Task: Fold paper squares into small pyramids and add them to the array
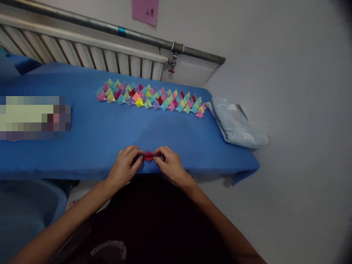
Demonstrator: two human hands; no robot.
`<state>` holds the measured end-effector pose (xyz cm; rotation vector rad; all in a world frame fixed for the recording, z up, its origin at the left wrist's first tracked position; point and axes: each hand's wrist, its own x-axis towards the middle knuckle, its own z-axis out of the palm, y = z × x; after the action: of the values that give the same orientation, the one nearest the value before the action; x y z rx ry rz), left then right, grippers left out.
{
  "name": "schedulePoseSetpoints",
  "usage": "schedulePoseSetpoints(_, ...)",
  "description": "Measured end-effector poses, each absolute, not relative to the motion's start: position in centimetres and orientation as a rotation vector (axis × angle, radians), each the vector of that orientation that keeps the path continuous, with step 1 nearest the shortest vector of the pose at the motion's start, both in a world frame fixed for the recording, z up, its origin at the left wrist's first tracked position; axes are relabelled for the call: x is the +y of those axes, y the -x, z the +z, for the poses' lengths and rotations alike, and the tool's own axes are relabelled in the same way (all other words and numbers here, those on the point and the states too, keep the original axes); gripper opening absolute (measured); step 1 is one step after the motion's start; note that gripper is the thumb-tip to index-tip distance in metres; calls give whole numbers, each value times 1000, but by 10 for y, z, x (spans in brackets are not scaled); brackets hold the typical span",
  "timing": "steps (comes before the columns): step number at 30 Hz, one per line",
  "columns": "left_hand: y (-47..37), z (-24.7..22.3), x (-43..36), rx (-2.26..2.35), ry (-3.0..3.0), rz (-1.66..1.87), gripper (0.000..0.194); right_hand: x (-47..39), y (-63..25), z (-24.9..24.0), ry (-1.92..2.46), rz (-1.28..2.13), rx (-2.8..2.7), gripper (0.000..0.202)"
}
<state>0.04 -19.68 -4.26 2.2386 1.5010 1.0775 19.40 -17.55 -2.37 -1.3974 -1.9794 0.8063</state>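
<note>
A small red piece of folded paper (149, 156) is stretched between my two hands, close to the table's front edge. My left hand (127, 163) pinches its left corner between thumb and fingers. On the other side, my right hand (171, 164) grips the right corner in the same way. The paper looks diamond-shaped, with a crease across its middle. Farther back, rows of folded paper pieces (148, 96) in pink, green, blue, purple, yellow and red stand close together on the blue cloth.
A blue cloth (110, 124) covers the table. At its right end lies a folded light-blue fabric (233, 124). Behind the table run a white radiator (110, 60) and a grey pipe (143, 38) with a valve. A pixelated patch (30, 117) hides something at left.
</note>
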Motion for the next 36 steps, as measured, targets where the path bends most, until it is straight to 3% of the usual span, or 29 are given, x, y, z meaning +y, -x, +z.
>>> schedulePoseSetpoints(24, 0, -45, -178, 1485, -2320, 930, 16, -167, -189, -20, 1325, 806, -1996, 13)
schedulePoseSetpoints(36, 0, -32, -169, 1410, -1945, 1165, 14, -164, -185, -20, 1280, 1085, -1456, 14)
